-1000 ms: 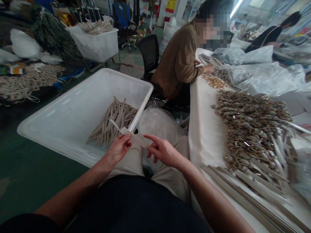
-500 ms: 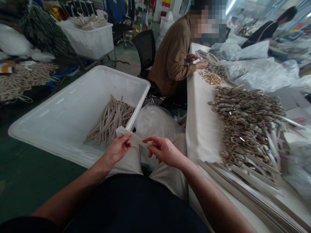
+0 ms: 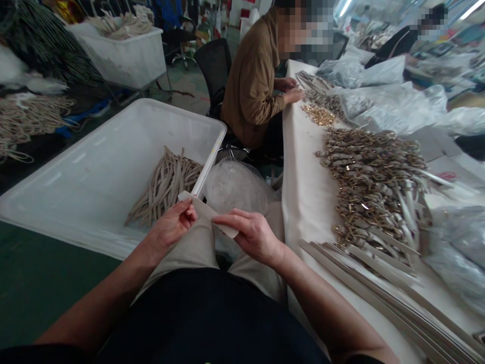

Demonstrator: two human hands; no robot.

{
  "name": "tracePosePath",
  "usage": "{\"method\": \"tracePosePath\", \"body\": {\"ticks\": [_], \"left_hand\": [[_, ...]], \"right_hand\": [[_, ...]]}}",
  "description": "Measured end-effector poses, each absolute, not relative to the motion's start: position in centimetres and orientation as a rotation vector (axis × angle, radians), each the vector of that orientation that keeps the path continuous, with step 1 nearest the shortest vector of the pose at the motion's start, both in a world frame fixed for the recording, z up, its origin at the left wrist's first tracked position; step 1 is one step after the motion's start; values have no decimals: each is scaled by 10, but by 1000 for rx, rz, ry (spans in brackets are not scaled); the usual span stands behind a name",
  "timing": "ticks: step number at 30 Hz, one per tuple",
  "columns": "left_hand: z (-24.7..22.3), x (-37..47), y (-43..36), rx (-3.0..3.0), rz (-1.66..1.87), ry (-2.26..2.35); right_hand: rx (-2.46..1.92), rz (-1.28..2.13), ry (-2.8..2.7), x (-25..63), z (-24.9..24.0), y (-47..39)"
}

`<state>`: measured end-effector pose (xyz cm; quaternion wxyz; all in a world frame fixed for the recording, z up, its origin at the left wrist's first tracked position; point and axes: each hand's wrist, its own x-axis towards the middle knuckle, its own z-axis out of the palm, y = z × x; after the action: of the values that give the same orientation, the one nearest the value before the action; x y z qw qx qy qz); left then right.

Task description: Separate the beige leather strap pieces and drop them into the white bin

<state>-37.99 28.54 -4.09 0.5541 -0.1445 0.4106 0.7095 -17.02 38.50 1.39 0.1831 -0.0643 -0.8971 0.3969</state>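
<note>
- The left hand (image 3: 172, 226) is curled, its fingers bent inward and pinching the far end of a short, flat, pale beige strap (image 3: 206, 213) between thumb and fingertips.
- The right hand (image 3: 253, 233) is half curled; its thumb and forefinger reach left along the near end of the same strap and press it from above, while the other fingers fold underneath.
- Both forearms come up from the lower edge of the view and meet over the lap, the left from the lower left and the right from the lower right, with wrists nearly level and the two hands just beside each other.
- The strap runs on a slant between the hands, its far end at the rim of a large white plastic tub (image 3: 94, 167) and its near end under the right forefinger, above the beige trousers (image 3: 189, 250).
- Inside the tub, just beyond the left hand, lies a bundle of similar beige straps (image 3: 164, 184).
- A crumpled clear plastic bag (image 3: 237, 187) sits just behind the hands, between the tub and a white-covered table (image 3: 306, 202).
- On the table to the right lie a heap of straps with gold-coloured metal buckles (image 3: 373, 177) and, nearer, long flat grey strips (image 3: 379, 288).
- Farther along the table a person in a brown jacket (image 3: 252, 81) sits with both hands on the tabletop.
</note>
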Motion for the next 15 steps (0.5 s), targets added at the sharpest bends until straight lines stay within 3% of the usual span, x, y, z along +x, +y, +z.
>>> {"method": "tracePosePath", "body": {"ticks": [6, 11, 15], "left_hand": [[-57, -349, 282, -168, 1580, 880], [-60, -342, 277, -76, 1563, 799], [-55, -366, 280, -118, 1493, 865]], "right_hand": [[-218, 724, -2534, -192, -20, 398], [-34, 887, -2418, -196, -33, 404], [-131, 1009, -2418, -187, -15, 402]]}}
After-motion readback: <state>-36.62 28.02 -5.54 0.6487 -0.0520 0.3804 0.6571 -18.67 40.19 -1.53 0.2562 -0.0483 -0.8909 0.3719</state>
